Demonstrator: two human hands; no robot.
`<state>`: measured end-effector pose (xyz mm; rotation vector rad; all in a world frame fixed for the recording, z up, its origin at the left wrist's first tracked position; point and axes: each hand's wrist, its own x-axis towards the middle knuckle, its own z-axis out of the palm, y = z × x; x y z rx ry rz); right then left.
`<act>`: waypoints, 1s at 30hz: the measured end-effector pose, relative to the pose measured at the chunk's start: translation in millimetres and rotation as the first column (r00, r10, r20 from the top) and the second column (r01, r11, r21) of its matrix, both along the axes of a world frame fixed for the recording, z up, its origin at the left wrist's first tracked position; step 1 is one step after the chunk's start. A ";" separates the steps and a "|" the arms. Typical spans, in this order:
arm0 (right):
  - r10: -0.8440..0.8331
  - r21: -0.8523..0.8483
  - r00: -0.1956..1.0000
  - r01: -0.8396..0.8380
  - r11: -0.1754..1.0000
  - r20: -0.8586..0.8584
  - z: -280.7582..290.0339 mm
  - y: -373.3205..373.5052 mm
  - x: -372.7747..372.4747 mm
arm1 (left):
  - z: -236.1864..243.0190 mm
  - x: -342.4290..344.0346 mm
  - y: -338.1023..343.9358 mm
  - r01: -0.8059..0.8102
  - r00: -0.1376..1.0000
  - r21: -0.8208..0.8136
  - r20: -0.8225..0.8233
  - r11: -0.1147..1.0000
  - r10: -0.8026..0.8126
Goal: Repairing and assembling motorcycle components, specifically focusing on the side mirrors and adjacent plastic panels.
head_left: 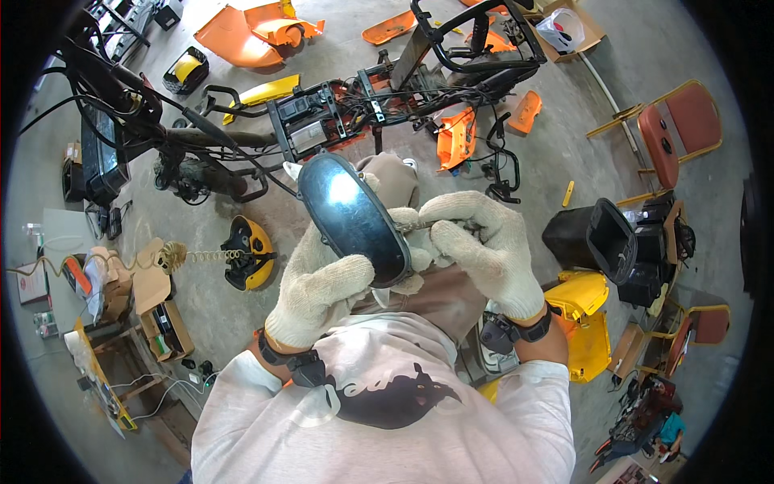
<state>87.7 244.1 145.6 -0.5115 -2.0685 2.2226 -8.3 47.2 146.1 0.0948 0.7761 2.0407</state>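
A dark, glossy oval panel [345, 211], which looks like a vehicle's instrument display, is held up in front of my body. My left hand [316, 289], in a cream knitted glove, grips its lower left edge with the thumb on the front face. On the panel's right side is my gloved right hand [488, 246], its thumb and fingers pinched together around a small thing close to the back of the panel. It may be a wire or plug, but the glove covers most of it. The panel's back is turned away from view.
Ahead stands a stripped scooter frame [310, 129] with exposed wiring. Orange body panels [234, 39] lie on the floor beyond. A yellow-and-black helmet-like part [256, 252] sits left, with a coiled hose [211, 256]. To the right are a black bin [584, 236], yellow panels [587, 327] and chairs [661, 145].
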 end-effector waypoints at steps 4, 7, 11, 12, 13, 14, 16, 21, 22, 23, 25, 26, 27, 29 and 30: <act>0.006 0.040 1.000 -0.006 0.999 -0.001 -1.5 1.3 0.5 | -0.3 1.4 2.4 -0.007 1.000 0.009 0.027 1.000 0.006; 0.020 0.089 1.000 -0.020 0.996 -0.003 -2.6 2.0 0.3 | -1.8 1.1 2.8 -0.012 0.999 0.005 0.034 1.000 0.011; 0.015 0.048 0.999 -0.017 0.999 0.040 -0.5 4.0 2.0 | -5.9 -2.3 2.9 0.045 0.999 0.051 -0.030 0.998 -0.044; 0.014 0.038 0.999 -0.015 0.999 0.033 0.3 4.8 1.9 | -6.5 -2.4 2.4 0.046 0.999 0.052 -0.031 0.998 -0.044; 0.025 0.019 0.999 -0.026 0.999 0.029 1.3 5.6 2.0 | -7.1 -2.7 2.1 0.050 0.998 0.049 -0.025 0.998 -0.049; 0.033 0.009 0.999 -0.033 0.999 0.034 2.3 6.1 1.8 | -7.4 -2.9 1.8 0.055 0.998 0.046 -0.019 0.997 -0.055; 0.034 0.008 0.999 -0.034 0.999 0.036 4.1 6.5 1.5 | -7.5 -2.7 1.8 0.057 0.998 0.036 -0.017 0.998 -0.056; 0.037 -0.060 0.996 -0.032 0.998 0.081 7.8 8.3 1.9 | -6.5 -2.2 2.9 0.062 0.997 0.016 -0.037 0.998 -0.061; 0.050 -0.105 0.996 -0.043 0.994 0.071 8.2 9.4 1.7 | -5.9 -2.0 2.6 0.064 0.998 0.019 -0.028 0.998 -0.063; 0.059 -0.135 0.994 -0.046 0.990 0.089 8.4 10.3 1.3 | -5.6 -1.7 2.3 0.066 0.998 0.021 -0.016 0.998 -0.066; 0.078 -0.159 0.995 -0.066 0.985 0.070 10.1 12.6 2.3 | -5.1 -2.2 1.5 0.071 0.997 0.027 -0.005 0.997 -0.071; 0.091 -0.165 0.992 -0.077 0.983 0.082 10.5 13.3 2.4 | -5.2 -2.3 1.4 0.075 0.997 0.027 0.009 0.997 -0.075; 0.094 -0.167 0.992 -0.080 0.983 0.080 11.0 13.5 2.4 | -5.3 -2.4 1.1 0.074 0.997 0.032 0.009 0.997 -0.074; 0.097 -0.177 0.988 -0.076 0.981 0.116 11.8 13.7 1.9 | -5.9 -2.3 1.4 0.073 0.997 0.034 0.011 0.997 -0.073; 0.102 -0.188 0.991 -0.084 0.979 0.091 12.6 13.6 2.0 | -6.3 -1.7 1.7 0.072 0.997 0.035 0.010 0.997 -0.072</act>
